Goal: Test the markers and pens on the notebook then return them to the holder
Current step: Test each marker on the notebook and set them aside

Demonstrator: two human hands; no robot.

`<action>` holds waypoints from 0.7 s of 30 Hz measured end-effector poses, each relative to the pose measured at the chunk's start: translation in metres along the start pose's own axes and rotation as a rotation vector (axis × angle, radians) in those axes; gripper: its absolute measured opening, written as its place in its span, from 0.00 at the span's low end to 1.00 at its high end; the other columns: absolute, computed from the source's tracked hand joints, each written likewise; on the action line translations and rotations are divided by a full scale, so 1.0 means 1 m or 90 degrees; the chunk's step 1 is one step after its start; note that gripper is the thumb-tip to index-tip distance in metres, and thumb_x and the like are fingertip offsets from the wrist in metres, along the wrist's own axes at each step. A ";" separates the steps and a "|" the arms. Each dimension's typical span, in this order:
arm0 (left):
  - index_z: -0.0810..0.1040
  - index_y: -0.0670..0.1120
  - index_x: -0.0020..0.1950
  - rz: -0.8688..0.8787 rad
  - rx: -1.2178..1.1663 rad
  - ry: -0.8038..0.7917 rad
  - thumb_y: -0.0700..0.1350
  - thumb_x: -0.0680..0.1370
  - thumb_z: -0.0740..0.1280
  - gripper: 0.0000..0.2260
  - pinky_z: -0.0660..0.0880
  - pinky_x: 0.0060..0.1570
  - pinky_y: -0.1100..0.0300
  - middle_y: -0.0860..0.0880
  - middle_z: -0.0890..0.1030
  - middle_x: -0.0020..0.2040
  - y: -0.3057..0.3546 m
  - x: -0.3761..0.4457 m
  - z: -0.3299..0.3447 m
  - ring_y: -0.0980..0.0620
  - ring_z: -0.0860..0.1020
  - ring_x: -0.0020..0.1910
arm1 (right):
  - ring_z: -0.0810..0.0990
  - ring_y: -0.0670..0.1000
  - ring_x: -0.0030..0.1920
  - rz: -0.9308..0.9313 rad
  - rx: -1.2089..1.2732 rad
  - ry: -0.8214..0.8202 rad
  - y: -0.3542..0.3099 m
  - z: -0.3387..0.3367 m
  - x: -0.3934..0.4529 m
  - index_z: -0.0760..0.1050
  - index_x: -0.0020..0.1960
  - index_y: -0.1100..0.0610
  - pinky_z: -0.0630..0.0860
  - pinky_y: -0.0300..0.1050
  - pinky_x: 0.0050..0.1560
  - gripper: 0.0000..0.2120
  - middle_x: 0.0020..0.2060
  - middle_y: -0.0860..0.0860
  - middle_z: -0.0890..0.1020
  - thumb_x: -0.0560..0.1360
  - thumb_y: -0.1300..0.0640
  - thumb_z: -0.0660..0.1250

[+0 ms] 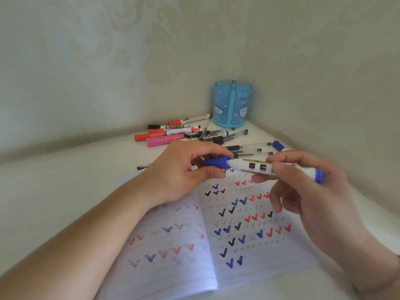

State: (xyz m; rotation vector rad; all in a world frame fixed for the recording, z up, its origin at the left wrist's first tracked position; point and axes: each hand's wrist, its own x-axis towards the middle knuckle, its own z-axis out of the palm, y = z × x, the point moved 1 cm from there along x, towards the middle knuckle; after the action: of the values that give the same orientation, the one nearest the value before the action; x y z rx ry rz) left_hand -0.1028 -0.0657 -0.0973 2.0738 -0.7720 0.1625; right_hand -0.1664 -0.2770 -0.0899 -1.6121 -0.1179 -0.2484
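Note:
A blue whiteboard marker (255, 166) lies level between both hands, above the open lined notebook (194, 245). My left hand (184, 174) grips its blue cap (216, 163), which still sits against the barrel. My right hand (307, 185) pinches the white barrel near its blue end. The right page carries rows of black, blue and red ticks; the left page shows fainter ones. The blue translucent holder (232, 103) stands in the far corner, with no pens showing above its rim.
A heap of markers (173, 132) in red, pink and black, plus several clear pens (249, 148), lies on the white table (65, 180) between the notebook and the holder. Another blue marker (279, 146) rests at the right. Patterned walls close in behind.

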 end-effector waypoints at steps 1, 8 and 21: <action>0.81 0.63 0.54 0.006 0.005 -0.005 0.49 0.73 0.73 0.12 0.76 0.59 0.55 0.64 0.82 0.52 -0.001 0.000 0.000 0.61 0.80 0.54 | 0.72 0.55 0.22 0.001 -0.012 0.001 0.000 0.000 0.000 0.82 0.41 0.54 0.66 0.37 0.23 0.05 0.36 0.57 0.86 0.73 0.61 0.69; 0.81 0.58 0.58 0.017 -0.017 0.013 0.51 0.73 0.69 0.14 0.75 0.51 0.66 0.66 0.83 0.47 -0.003 -0.001 0.004 0.64 0.81 0.49 | 0.74 0.53 0.22 0.014 -0.047 -0.068 0.001 0.002 0.000 0.85 0.47 0.47 0.67 0.35 0.23 0.10 0.39 0.52 0.87 0.67 0.49 0.70; 0.78 0.61 0.61 0.035 0.041 0.036 0.54 0.69 0.72 0.19 0.78 0.54 0.59 0.62 0.84 0.48 0.005 -0.001 -0.002 0.59 0.82 0.48 | 0.79 0.40 0.36 -0.068 -0.353 -0.106 0.012 -0.005 0.014 0.81 0.47 0.39 0.72 0.34 0.35 0.07 0.38 0.36 0.84 0.69 0.44 0.72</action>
State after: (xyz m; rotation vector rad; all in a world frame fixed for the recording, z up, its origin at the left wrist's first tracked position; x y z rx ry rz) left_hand -0.1062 -0.0657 -0.0936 2.1003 -0.7998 0.2791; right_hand -0.1509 -0.2834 -0.0983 -2.1817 -0.2812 -0.2409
